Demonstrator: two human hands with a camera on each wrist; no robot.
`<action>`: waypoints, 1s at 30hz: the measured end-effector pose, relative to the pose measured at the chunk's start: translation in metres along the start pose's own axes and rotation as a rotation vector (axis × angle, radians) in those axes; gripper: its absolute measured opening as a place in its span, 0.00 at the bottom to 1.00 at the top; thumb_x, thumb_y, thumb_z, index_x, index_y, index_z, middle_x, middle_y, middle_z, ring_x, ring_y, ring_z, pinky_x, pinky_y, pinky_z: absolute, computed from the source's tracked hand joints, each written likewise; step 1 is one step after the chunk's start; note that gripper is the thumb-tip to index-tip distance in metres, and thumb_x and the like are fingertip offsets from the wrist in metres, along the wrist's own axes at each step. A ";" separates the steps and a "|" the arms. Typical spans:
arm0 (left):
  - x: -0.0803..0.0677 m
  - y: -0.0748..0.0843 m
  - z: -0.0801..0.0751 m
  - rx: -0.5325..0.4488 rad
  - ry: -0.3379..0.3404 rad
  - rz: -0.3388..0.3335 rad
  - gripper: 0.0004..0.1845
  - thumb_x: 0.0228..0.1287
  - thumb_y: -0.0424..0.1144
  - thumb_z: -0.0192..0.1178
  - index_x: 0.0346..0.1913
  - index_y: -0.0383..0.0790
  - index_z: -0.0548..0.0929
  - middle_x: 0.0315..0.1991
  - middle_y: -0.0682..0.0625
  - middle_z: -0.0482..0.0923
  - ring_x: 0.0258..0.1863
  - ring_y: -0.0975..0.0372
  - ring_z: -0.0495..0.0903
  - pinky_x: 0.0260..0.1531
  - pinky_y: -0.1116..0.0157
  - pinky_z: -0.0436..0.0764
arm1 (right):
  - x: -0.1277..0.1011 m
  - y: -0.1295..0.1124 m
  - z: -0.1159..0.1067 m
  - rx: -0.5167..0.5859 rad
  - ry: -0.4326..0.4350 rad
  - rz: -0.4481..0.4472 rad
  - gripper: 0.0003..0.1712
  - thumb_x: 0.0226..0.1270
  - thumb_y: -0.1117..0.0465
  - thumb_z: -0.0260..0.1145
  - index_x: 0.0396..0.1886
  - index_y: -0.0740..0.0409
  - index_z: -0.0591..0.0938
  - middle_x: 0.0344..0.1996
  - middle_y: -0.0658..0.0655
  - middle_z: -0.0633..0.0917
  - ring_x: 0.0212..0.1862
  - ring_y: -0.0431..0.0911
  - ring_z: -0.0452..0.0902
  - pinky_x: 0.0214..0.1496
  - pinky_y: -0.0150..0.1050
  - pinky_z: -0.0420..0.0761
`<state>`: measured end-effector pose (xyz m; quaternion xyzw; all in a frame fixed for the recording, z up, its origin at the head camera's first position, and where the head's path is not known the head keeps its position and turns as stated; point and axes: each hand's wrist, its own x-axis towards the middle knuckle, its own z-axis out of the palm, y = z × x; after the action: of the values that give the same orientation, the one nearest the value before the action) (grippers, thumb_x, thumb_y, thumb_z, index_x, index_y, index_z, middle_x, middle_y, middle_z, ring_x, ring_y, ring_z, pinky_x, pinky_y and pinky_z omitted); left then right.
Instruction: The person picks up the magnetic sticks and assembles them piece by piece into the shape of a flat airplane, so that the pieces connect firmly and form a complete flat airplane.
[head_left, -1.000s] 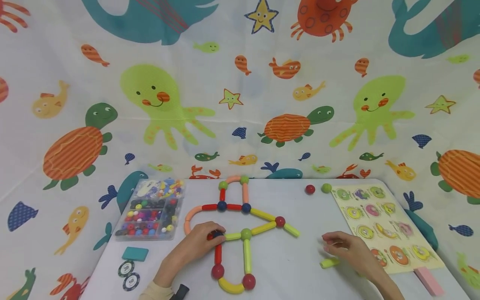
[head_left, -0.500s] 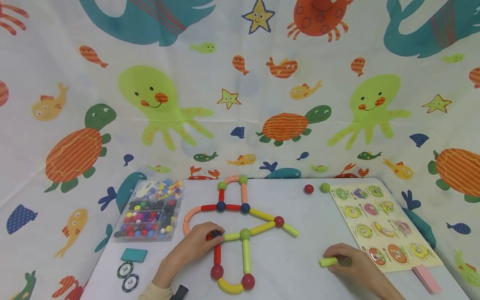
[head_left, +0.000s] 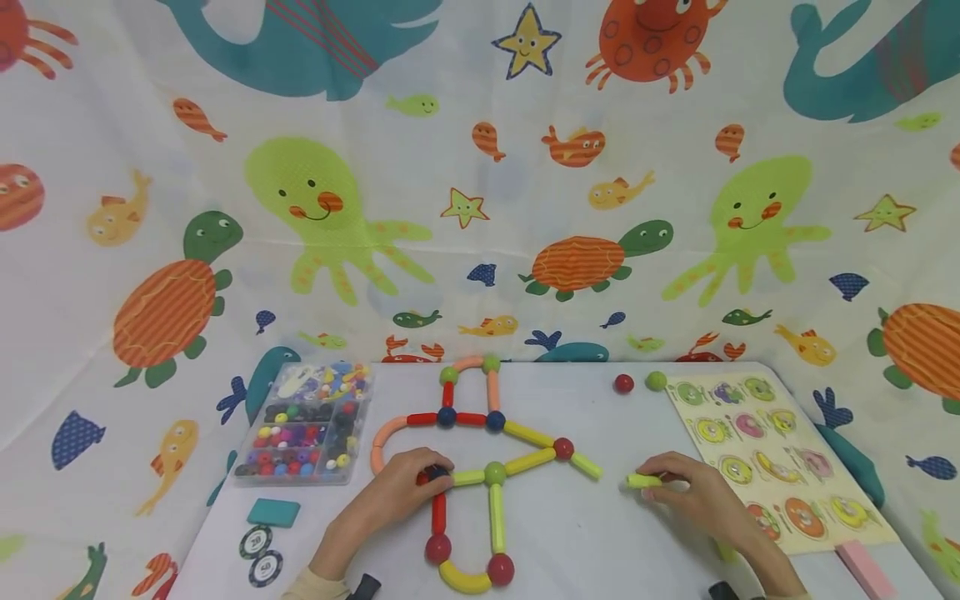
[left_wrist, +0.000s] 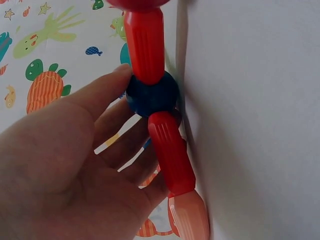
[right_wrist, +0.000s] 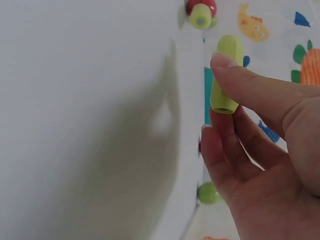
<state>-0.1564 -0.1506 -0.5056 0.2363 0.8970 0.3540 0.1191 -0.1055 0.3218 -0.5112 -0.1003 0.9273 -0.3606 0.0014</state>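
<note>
My left hand (head_left: 401, 490) holds a dark blue ball (left_wrist: 152, 94) between thumb and fingers. Red rods (left_wrist: 171, 150) join that ball on two sides, part of a flat figure of balls and rods on the white table. In the right hand (head_left: 693, 498), thumb and fingers pinch a short light green rod (right_wrist: 226, 75), raised off the table in the right wrist view. To the left of this hand, a red ball (head_left: 563, 448) joins two yellow rods (head_left: 529, 461) and a loose-ended green rod (head_left: 586, 466).
A bead box (head_left: 300, 425) stands at the left, with a teal block (head_left: 273, 512) and two round chips (head_left: 256, 542) below it. Red (head_left: 623, 383) and green (head_left: 656, 381) balls lie at the back. A fruit puzzle board (head_left: 787, 467) and pink block (head_left: 864, 567) are at the right.
My right hand came down onto the green rod, pinched it, and has lifted it forward, up in the head view. The left hand has stayed on the blue ball.
</note>
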 end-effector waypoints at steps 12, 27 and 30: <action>0.000 -0.001 0.000 -0.007 -0.013 -0.016 0.16 0.68 0.52 0.65 0.54 0.50 0.86 0.47 0.60 0.84 0.45 0.69 0.78 0.50 0.65 0.82 | 0.072 -0.007 0.009 0.045 -0.103 -0.029 0.15 0.64 0.55 0.75 0.49 0.39 0.87 0.47 0.42 0.86 0.48 0.40 0.79 0.55 0.34 0.80; -0.002 -0.002 0.002 -0.019 -0.012 -0.011 0.16 0.69 0.52 0.64 0.54 0.50 0.86 0.46 0.61 0.84 0.44 0.70 0.77 0.50 0.66 0.82 | 0.091 -0.009 0.028 0.090 -0.175 -0.035 0.15 0.62 0.55 0.76 0.49 0.38 0.87 0.47 0.42 0.86 0.50 0.39 0.80 0.56 0.30 0.79; -0.002 -0.002 0.002 -0.020 -0.007 -0.012 0.16 0.69 0.52 0.64 0.54 0.51 0.86 0.46 0.62 0.84 0.44 0.70 0.77 0.50 0.66 0.82 | 0.093 -0.010 0.030 0.093 -0.178 -0.034 0.15 0.62 0.55 0.76 0.48 0.36 0.86 0.47 0.40 0.86 0.50 0.39 0.79 0.57 0.29 0.79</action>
<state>-0.1551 -0.1515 -0.5077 0.2309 0.8945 0.3614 0.1267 -0.1923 0.2776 -0.5203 -0.1476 0.9040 -0.3929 0.0821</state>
